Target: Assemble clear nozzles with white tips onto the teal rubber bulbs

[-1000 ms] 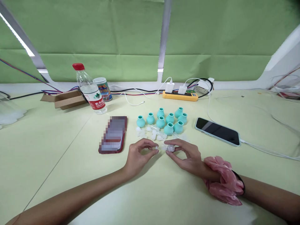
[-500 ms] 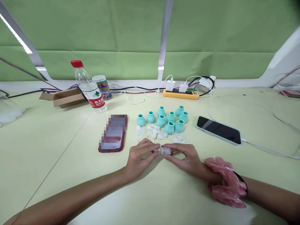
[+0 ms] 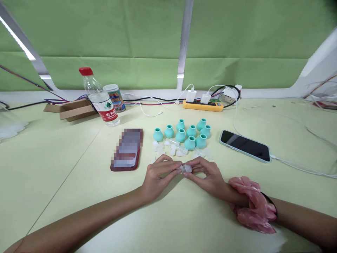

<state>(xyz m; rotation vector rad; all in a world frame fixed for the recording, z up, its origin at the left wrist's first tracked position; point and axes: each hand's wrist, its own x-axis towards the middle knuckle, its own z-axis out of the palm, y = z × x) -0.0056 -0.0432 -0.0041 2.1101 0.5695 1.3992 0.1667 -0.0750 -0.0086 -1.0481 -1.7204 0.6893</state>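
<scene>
Between my two hands is a small translucent plastic tube-like piece [image 3: 186, 169], held level just above the table. My left hand [image 3: 159, 177] pinches its left end between thumb and fingers. At its right end, the thumb and fingertips of my right hand [image 3: 206, 175] close on it; a pink scrunchie [image 3: 252, 205] circles that wrist. Fingers partly cover the piece, so its full shape is hidden. Just beyond the hands lie several loose clear and whitish plastic pieces [image 3: 181, 150]. Behind these stand several turquoise, vase-shaped rubbery bulbs [image 3: 190, 143] with open necks.
A red-cased phone [image 3: 126, 151] lies to the left and a charging phone [image 3: 244, 146] to the right. Farther back are a water bottle [image 3: 105, 105], a can [image 3: 116, 98], a cardboard box [image 3: 77, 110] and a yellow power strip [image 3: 202, 106] with white cables.
The clear piece has turned slightly in my fingers, and its right end now looks squarer. My right fingertips have shifted a little on it; both hands stay in place.
</scene>
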